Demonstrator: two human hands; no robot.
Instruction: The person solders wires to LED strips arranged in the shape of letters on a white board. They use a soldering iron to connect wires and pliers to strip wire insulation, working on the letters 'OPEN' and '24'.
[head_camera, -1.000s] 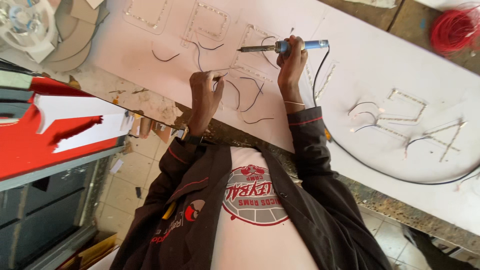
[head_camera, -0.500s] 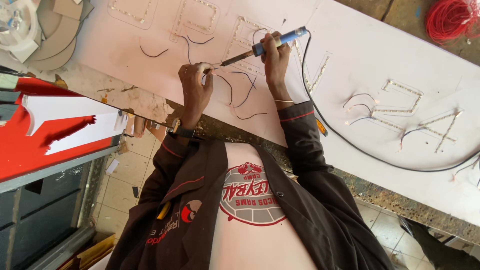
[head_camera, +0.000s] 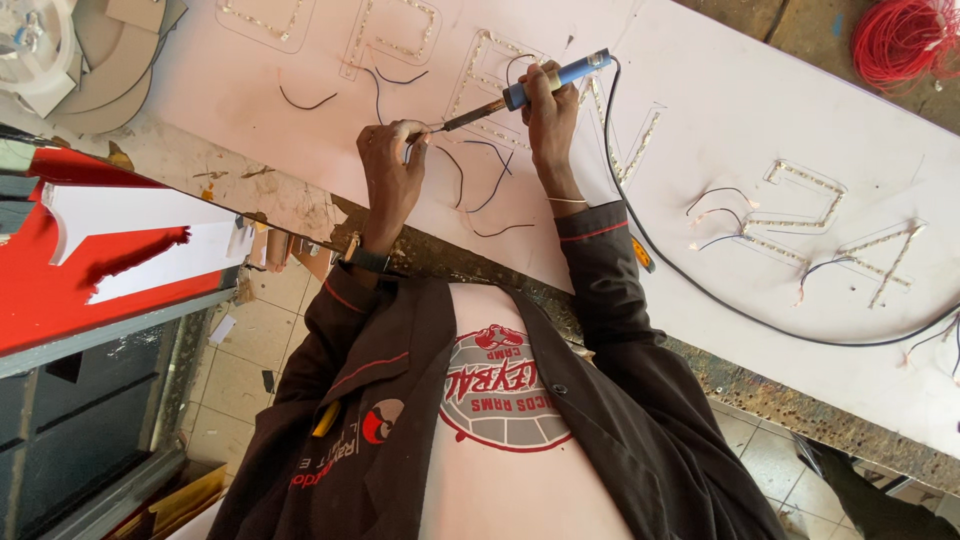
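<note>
At the far left lie stacked grey card cut-outs (head_camera: 90, 60), and nearer, a red and white panel (head_camera: 100, 260) rests at the left edge. The large white sign board (head_camera: 760, 110) spans the bench, with letter outlines filled by small light strips and short dark wires (head_camera: 480, 180) trailing from them.

The left hand (head_camera: 390, 170) reaches up from a bent forearm in a dark sleeve, a wristband at the wrist. Its fingers are pinched together at the top, closed on something thin right where the iron's tip meets them; what exactly they pinch is too small to tell.

The soldering iron (head_camera: 530, 90) lies tilted, its blue handle up to the right, its metal tip pointing down-left to the left fingertips above the board. The right hand (head_camera: 548, 110) wraps around the handle in a closed grip, forearm rising nearly straight from the sleeve cuff. A black cord (head_camera: 680, 270) runs from the handle's end, curves down across the board and sweeps off right.

Farther right sit more lit letter shapes (head_camera: 810, 215) with loose wires, and at the far right corner a coil of red wire (head_camera: 905, 40).
</note>
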